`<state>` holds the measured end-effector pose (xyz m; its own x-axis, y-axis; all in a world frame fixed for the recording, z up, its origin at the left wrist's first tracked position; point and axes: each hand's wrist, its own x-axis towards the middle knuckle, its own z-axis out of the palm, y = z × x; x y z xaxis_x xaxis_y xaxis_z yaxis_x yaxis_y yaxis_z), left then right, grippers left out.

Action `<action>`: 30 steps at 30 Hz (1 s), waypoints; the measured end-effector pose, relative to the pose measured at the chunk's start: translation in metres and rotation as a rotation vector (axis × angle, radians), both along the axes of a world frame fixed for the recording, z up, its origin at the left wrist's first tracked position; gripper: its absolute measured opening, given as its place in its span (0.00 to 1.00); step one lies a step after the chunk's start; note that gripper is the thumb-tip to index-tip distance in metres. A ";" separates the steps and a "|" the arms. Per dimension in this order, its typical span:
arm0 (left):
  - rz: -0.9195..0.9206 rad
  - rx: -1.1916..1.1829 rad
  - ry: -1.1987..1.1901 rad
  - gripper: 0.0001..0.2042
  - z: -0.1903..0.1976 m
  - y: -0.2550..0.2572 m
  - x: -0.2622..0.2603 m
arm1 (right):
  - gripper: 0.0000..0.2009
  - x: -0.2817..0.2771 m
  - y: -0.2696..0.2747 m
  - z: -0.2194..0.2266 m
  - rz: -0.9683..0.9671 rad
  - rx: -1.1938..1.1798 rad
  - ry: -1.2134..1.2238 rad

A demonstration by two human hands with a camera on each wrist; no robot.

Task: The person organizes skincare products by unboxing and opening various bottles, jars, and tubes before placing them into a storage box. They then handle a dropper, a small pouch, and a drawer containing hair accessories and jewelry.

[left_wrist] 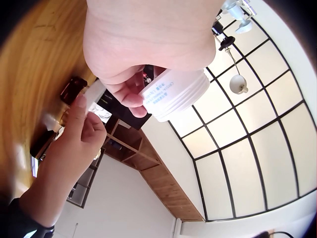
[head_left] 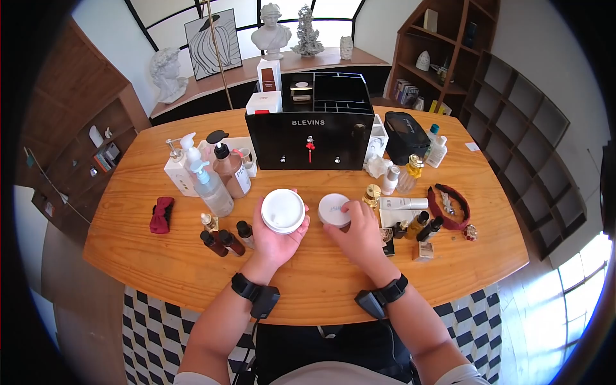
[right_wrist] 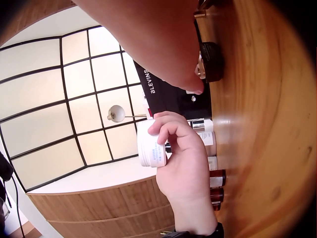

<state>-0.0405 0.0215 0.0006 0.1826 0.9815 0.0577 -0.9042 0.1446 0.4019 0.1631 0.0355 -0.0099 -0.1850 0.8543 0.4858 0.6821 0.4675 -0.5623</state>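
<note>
A round white jar [head_left: 283, 210], its top facing up with a pale surface inside the rim, rests in my left hand [head_left: 277, 242], fingers curled around its side. Blue print shows on the wall of the jar [left_wrist: 173, 94] in the left wrist view. To the right, my right hand [head_left: 359, 237] holds a round white lid [head_left: 333, 210] by its edge, apart from the jar. In the right wrist view the left hand [right_wrist: 183, 163] grips the jar [right_wrist: 148, 144] from below, while the lid is mostly hidden.
Behind the hands stands a black organizer [head_left: 310, 141]. Pump bottles [head_left: 215, 192], small dark bottles [head_left: 231, 242] and a red bow [head_left: 162, 215] are on the left. A white tube [head_left: 404, 203], a dark red headband [head_left: 458, 224] and a black case [head_left: 405, 138] lie right on the wooden table [head_left: 308, 289].
</note>
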 end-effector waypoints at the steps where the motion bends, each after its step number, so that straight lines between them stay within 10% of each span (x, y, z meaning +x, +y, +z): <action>1: 0.002 -0.001 -0.003 0.30 0.000 0.000 0.000 | 0.25 0.001 -0.001 0.003 -0.024 -0.031 0.109; 7: 0.031 -0.011 0.002 0.30 0.004 0.000 -0.003 | 0.27 0.014 0.010 0.012 0.348 -0.632 1.275; 10: 0.035 -0.026 0.005 0.30 0.006 -0.001 -0.002 | 0.29 0.019 0.005 0.025 0.527 -0.812 1.408; 30: 0.007 -0.021 0.006 0.29 0.007 -0.001 -0.002 | 0.22 0.012 0.012 0.000 0.100 -0.965 1.131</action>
